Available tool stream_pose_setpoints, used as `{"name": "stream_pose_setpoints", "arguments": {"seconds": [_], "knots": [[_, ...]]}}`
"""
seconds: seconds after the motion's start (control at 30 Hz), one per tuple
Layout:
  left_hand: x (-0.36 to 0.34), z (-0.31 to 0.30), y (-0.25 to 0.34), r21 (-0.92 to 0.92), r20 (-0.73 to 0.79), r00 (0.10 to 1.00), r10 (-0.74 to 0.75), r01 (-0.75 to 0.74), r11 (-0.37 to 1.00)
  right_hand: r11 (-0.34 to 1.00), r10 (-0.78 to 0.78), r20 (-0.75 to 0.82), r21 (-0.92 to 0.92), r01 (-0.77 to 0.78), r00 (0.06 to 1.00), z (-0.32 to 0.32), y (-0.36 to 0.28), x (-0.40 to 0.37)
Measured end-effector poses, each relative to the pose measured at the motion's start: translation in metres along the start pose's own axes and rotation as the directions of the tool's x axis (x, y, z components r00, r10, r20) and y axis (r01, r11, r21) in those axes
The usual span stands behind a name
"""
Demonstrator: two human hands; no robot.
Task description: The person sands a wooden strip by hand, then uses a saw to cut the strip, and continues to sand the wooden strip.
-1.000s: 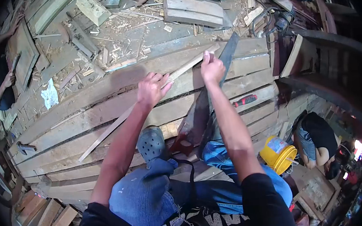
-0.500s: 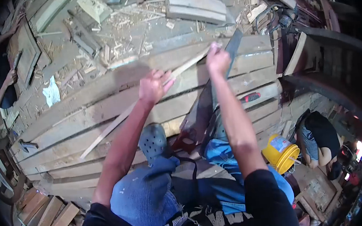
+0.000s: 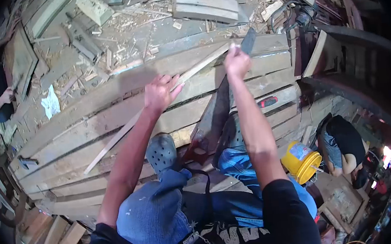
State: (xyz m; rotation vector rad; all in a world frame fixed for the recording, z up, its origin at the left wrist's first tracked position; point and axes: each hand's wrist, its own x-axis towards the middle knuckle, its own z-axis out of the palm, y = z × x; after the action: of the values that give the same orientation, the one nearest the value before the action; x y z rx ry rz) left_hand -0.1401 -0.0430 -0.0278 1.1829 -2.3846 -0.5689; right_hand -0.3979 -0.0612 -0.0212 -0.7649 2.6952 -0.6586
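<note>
Head view shows the strip slanting over the planks, its upper end close to their far edge, its lower end pointing toward their near left corner. It looks thin enough to me that, if the hands pull against each other, it could bow and crack between them. The lower end is unheld; a twist of the wrist could swing it or catch it in a gap.

The saw worries me more: it lies aslant across the planks, blade running behind the right wrist, handle just beside the clog. If the right hand drops or slips, the wrist could meet the teeth; a shifted foot could knock the handle.

Both arms stretch forward. The left hand is clamped on the strip about midway, knuckles up, thumb toward the right. The right hand reaches farther, on a nearly straight arm, fingertips pinched together at the strip's upper end. Near the planks' right edge, beyond the right forearm, lies a red-handled tool.
</note>
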Motion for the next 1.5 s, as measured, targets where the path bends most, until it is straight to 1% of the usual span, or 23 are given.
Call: {"name": "stream_pose_setpoints", "arguments": {"seconds": [0.1,0.13,0.2,0.3,0.37,0.43,0.5,0.57,0.67,0.77,0.8,0.83,0.9,0.93,0.97,1.03,1.07,1.17,1.2,1.23,1.3,1.4,1.5], "knots": [[0.001,-0.003,-0.004,0.029,-0.005,1.0,0.013,-0.013,0.999,1.0,-0.002,0.027,0.025,0.001,1.0,-0.002,-0.004,0.009],[-0.001,-0.002,-0.003,0.01,-0.009,1.0,0.008,-0.008,1.0,0.999,0.054,0.038,0.001,-0.054,0.998,-0.007,-0.007,0.01],[0.009,0.0,-0.006,-0.004,-0.031,0.999,0.026,-0.026,1.0,0.999,0.047,0.011,-0.004,-0.046,0.999,-0.007,-0.011,0.013],[0.008,-0.001,-0.005,-0.004,-0.009,1.0,-0.009,0.009,1.0,0.999,0.043,-0.018,0.009,-0.043,0.999,-0.005,-0.011,0.008],[0.006,-0.001,-0.003,0.035,-0.008,1.0,-0.013,0.013,0.999,0.998,0.04,0.034,0.04,-0.041,0.999,-0.002,-0.008,0.007],[0.004,-0.003,-0.004,0.027,0.017,0.999,-0.037,0.037,0.999,1.0,0.023,0.075,0.018,-0.024,0.997,-0.007,-0.011,0.012],[0.006,-0.004,-0.003,0.027,-0.011,1.0,-0.008,0.008,1.0,0.997,-0.007,0.046,-0.077,0.011,0.999,-0.013,-0.016,0.021],[0.004,-0.001,-0.001,0.025,0.003,1.0,-0.01,0.01,1.0,0.997,0.018,0.026,-0.075,-0.016,0.999,-0.016,-0.014,0.017],[0.006,-0.001,-0.004,0.03,0.005,1.0,-0.022,0.022,0.999,0.997,-0.013,0.08,-0.069,0.018,0.997,-0.017,-0.019,0.013],[0.007,-0.007,-0.002,0.055,0.091,0.995,-0.044,0.039,0.998,0.994,0.003,0.075,-0.106,0.005,0.997,-0.023,-0.026,0.016],[0.004,-0.001,-0.005,0.024,0.045,0.999,-0.03,0.029,0.999,0.997,-0.003,0.087,-0.077,0.01,0.996,-0.022,-0.025,0.018],[0.001,0.004,-0.006,0.023,0.039,0.999,-0.027,0.027,0.999,0.997,-0.007,0.083,-0.076,0.013,0.997,-0.017,-0.015,0.017],[0.004,0.004,-0.007,0.046,-0.005,1.0,-0.024,0.024,0.999,0.997,-0.063,0.026,-0.047,0.064,0.998,-0.008,-0.01,0.014],[0.005,0.0,-0.004,0.05,0.008,1.0,-0.017,0.017,0.999,1.0,0.007,0.086,-0.018,-0.006,0.996,-0.01,-0.008,0.013],[0.004,-0.003,-0.002,0.052,0.014,1.0,-0.028,0.027,0.998,1.0,0.008,0.097,-0.022,-0.006,0.995,-0.01,-0.007,0.014],[0.005,-0.003,-0.004,0.004,0.034,0.999,-0.036,0.036,0.999,0.995,-0.048,0.084,-0.081,0.055,0.995,-0.015,-0.015,0.017],[0.006,-0.002,-0.003,-0.007,0.001,1.0,-0.021,0.021,1.0,0.996,0.002,0.103,-0.089,0.008,0.995,-0.021,-0.022,0.02],[0.006,-0.002,-0.003,0.01,-0.007,1.0,-0.003,0.004,1.0,0.993,0.034,0.073,-0.116,-0.026,0.997,-0.013,-0.023,0.027],[0.006,-0.003,-0.002,0.013,-0.013,1.0,-0.006,0.007,1.0,0.993,-0.029,0.076,-0.111,0.037,0.997,-0.014,-0.02,0.022],[0.007,-0.003,-0.003,0.032,-0.004,1.0,-0.011,0.011,0.999,0.993,-0.036,0.076,-0.105,0.044,0.996,-0.013,-0.02,0.019],[0.005,-0.002,0.0,0.039,0.017,1.0,-0.02,0.02,0.999,0.999,0.032,0.096,-0.041,-0.029,0.995,-0.014,-0.012,0.012],[0.005,0.0,-0.004,0.026,-0.051,0.999,0.016,-0.015,1.0,0.993,0.056,0.095,-0.106,-0.046,0.994,-0.012,-0.019,0.024],[0.005,0.0,-0.004,-0.003,0.002,1.0,-0.023,0.023,1.0,0.987,0.039,0.051,-0.155,-0.031,0.998,-0.012,-0.02,0.026]]}}
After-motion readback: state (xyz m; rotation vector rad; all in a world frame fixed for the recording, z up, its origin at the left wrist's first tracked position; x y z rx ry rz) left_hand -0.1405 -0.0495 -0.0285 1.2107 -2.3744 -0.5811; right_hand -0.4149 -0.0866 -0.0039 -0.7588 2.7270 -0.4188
